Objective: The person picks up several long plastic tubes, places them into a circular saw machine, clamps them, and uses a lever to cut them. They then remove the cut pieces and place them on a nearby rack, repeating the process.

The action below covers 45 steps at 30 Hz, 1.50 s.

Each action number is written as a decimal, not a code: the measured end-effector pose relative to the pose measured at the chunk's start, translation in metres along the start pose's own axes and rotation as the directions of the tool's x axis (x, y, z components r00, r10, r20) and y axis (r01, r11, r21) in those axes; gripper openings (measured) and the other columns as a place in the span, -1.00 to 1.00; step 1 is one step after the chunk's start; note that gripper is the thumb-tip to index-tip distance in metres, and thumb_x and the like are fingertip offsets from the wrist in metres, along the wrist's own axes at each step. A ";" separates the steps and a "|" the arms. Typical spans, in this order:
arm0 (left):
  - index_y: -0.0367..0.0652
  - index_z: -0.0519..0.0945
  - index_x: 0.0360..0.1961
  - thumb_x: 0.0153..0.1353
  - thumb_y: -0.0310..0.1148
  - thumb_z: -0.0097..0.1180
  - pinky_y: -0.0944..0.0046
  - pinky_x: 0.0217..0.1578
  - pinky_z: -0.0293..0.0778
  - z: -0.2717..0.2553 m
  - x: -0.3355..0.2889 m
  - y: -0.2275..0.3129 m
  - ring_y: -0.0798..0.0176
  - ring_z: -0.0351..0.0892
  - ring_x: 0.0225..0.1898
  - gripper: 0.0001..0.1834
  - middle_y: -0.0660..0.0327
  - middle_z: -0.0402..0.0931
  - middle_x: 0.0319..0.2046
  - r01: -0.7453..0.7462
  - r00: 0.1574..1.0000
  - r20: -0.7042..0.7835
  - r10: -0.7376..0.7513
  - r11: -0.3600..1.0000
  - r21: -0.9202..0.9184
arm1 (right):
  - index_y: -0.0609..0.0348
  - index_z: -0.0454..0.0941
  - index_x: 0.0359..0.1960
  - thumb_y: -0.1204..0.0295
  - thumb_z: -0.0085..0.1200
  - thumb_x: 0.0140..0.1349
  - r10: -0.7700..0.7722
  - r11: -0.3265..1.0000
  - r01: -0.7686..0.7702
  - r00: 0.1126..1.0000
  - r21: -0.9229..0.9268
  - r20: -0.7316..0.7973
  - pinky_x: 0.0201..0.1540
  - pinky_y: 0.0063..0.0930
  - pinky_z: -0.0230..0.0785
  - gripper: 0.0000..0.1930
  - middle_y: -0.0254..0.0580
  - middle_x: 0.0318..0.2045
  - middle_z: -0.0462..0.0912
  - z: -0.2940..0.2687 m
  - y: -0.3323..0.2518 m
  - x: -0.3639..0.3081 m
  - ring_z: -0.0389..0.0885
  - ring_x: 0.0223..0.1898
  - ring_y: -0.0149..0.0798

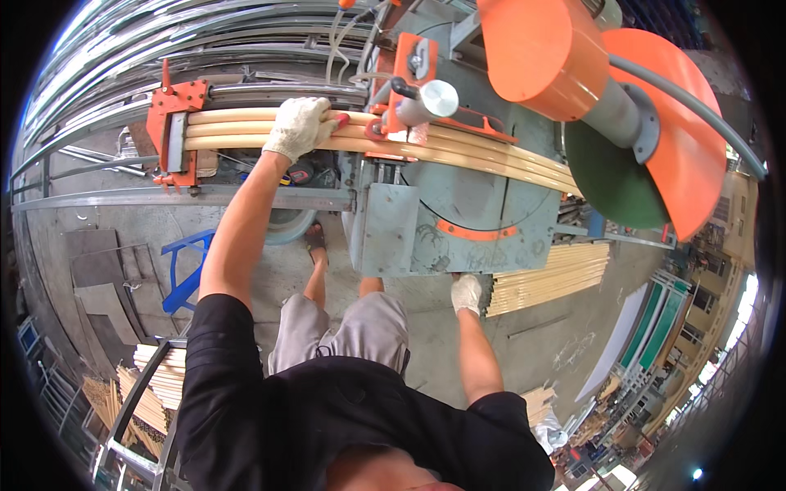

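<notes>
A gloved left hand (pixel 300 125) presses flat, fingers together, on pale strips (pixel 246 129) across a grey saw table (pixel 458 217). The right hand (pixel 467 293) hangs near, fingers curled, over concrete floor (pixel 123 221).

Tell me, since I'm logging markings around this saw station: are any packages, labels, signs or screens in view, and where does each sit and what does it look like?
No package, label, sign or screen can be made out.
The left hand in a white glove presses on the pale strips lying across the grey saw table.
The right hand, also gloved, rests at the table's near edge.
The orange blade guard bears no visible marking.
</notes>
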State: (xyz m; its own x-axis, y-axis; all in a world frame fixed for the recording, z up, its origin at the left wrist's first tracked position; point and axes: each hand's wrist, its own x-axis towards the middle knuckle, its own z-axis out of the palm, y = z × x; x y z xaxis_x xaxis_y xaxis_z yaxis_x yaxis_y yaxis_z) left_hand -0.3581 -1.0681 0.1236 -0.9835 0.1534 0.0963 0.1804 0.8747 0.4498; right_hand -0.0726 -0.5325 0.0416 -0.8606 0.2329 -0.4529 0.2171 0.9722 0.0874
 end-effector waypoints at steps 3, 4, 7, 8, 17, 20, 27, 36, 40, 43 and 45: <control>-0.14 0.60 -0.46 0.21 0.06 0.27 -0.12 -0.25 0.52 -0.005 0.002 -0.002 -0.18 0.66 -0.35 -0.56 -0.01 0.64 -0.49 0.000 1.000 -0.021 0.000 1.000 -0.020 | 0.34 0.70 -0.44 0.34 0.05 0.22 -0.017 0.989 0.022 0.999 0.146 -0.039 -0.12 0.09 0.53 -0.71 0.31 -0.33 0.69 0.003 -0.002 0.004 0.68 -0.18 0.33; -0.14 0.61 -0.48 0.23 0.09 0.24 -0.11 -0.27 0.53 -0.008 0.001 0.000 -0.18 0.67 -0.37 -0.53 -0.01 0.64 -0.49 0.016 1.000 -0.002 -0.016 1.000 -0.012 | 0.35 0.70 -0.44 0.37 0.05 0.20 -0.041 0.981 0.051 0.998 0.185 -0.056 -0.14 0.08 0.52 -0.73 0.32 -0.33 0.69 0.005 0.003 0.006 0.68 -0.18 0.33; -0.12 0.63 -0.43 0.28 0.06 0.18 -0.11 -0.24 0.55 -0.014 -0.002 -0.008 -0.15 0.70 -0.34 -0.57 -0.02 0.66 -0.48 0.044 0.991 0.121 -0.051 0.997 0.065 | 0.42 0.67 -0.41 0.38 0.04 0.21 -0.006 0.981 -0.002 0.999 0.195 0.040 -0.12 0.10 0.48 -0.71 0.38 -0.30 0.67 -0.034 -0.023 0.001 0.67 -0.14 0.35; -0.11 0.62 -0.46 0.29 0.09 0.16 -0.08 -0.24 0.57 -0.013 0.005 -0.005 -0.13 0.72 -0.35 -0.54 0.00 0.68 -0.47 0.004 0.994 0.111 -0.014 0.997 0.082 | 0.45 0.67 -0.39 0.37 0.04 0.23 0.039 0.965 -0.049 0.998 0.258 0.045 -0.10 0.12 0.47 -0.70 0.39 -0.28 0.67 -0.019 -0.012 0.001 0.66 -0.13 0.36; -0.07 0.62 -0.49 0.29 0.12 0.14 -0.05 -0.31 0.56 -0.007 -0.002 -0.023 -0.06 0.70 -0.37 -0.53 0.13 0.64 -0.48 0.024 0.993 0.113 -0.032 0.997 0.078 | 0.36 0.69 -0.43 0.11 0.09 0.35 -0.028 0.978 0.018 0.998 0.208 0.047 -0.23 -0.01 0.50 -0.54 0.26 -0.34 0.73 -0.020 -0.006 0.006 0.75 -0.26 0.16; -0.01 0.63 -0.49 0.29 0.10 0.14 -0.02 -0.31 0.58 -0.013 -0.001 -0.018 -0.04 0.70 -0.37 -0.57 0.17 0.64 -0.45 0.024 0.991 0.129 -0.035 0.996 0.091 | 0.32 0.72 -0.39 0.14 0.09 0.34 -0.229 0.973 0.228 0.973 -0.035 -0.029 -0.26 -0.03 0.55 -0.58 0.17 -0.33 0.76 -0.020 0.000 0.004 0.78 -0.30 0.06; -0.05 0.66 -0.50 0.31 0.13 0.13 -0.09 -0.30 0.56 -0.007 -0.001 -0.015 -0.12 0.69 -0.37 -0.52 0.08 0.66 -0.47 0.011 0.992 0.121 -0.021 0.997 0.081 | 0.06 0.78 -0.32 0.37 0.06 0.20 -0.624 0.688 0.630 0.767 -0.360 0.149 -0.31 -0.08 0.61 -0.79 -0.06 -0.37 0.79 -0.002 0.038 0.036 0.80 -0.35 -0.03; -0.10 0.64 -0.48 0.32 0.16 0.09 -0.08 -0.19 0.49 -0.012 -0.001 -0.012 -0.13 0.66 -0.36 -0.48 0.02 0.64 -0.54 -0.065 0.997 0.043 0.061 0.992 0.107 | 0.12 0.79 -0.28 0.40 0.10 0.11 -0.769 0.542 0.652 0.640 -0.531 0.000 -0.10 -0.07 0.62 -0.77 -0.08 -0.40 0.80 -0.001 0.047 0.041 0.81 -0.33 -0.04; 0.00 0.71 -0.29 0.34 0.15 0.06 -0.10 0.03 0.38 -0.015 -0.012 -0.019 -0.07 0.64 -0.13 -0.55 0.08 0.67 -0.30 -0.015 1.000 -0.015 0.019 0.967 0.255 | 0.13 0.81 -0.30 0.32 0.13 0.17 -0.444 0.826 0.461 0.887 -0.325 0.128 -0.04 -0.10 0.60 -0.76 -0.01 -0.37 0.79 -0.015 0.031 0.019 0.81 -0.29 -0.01; 0.00 0.68 -0.05 0.31 0.21 0.06 -0.15 0.27 0.24 -0.040 -0.038 -0.038 -0.08 0.53 0.12 -0.47 0.01 0.62 -0.01 0.114 0.994 -0.037 -0.108 0.925 0.362 | 0.23 0.75 -0.30 -0.02 0.27 0.18 -0.114 0.983 0.166 0.888 -0.079 0.446 -0.24 -0.12 0.60 -0.53 0.05 -0.34 0.78 -0.132 -0.003 -0.027 0.79 -0.35 -0.09; -0.06 0.49 0.33 0.34 0.25 0.02 -0.17 0.47 0.01 -0.068 -0.065 -0.043 -0.17 0.29 0.40 -0.26 -0.07 0.42 0.33 0.274 0.956 -0.024 -0.291 0.866 0.418 | 0.19 0.74 -0.30 0.16 0.20 0.23 -0.202 0.896 -0.050 0.839 0.442 0.505 -0.37 -0.36 0.56 -0.69 -0.25 -0.48 0.74 -0.270 -0.032 -0.058 0.67 -0.48 -0.36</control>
State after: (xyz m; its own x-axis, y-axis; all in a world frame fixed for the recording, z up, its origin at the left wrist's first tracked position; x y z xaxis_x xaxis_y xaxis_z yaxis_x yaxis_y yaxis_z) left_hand -0.3011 -1.1471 0.1579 -0.9927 -0.1193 -0.0177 -0.1200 0.9918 0.0446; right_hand -0.1542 -0.5708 0.3043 -0.5330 -0.0125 -0.8460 0.4413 0.8490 -0.2906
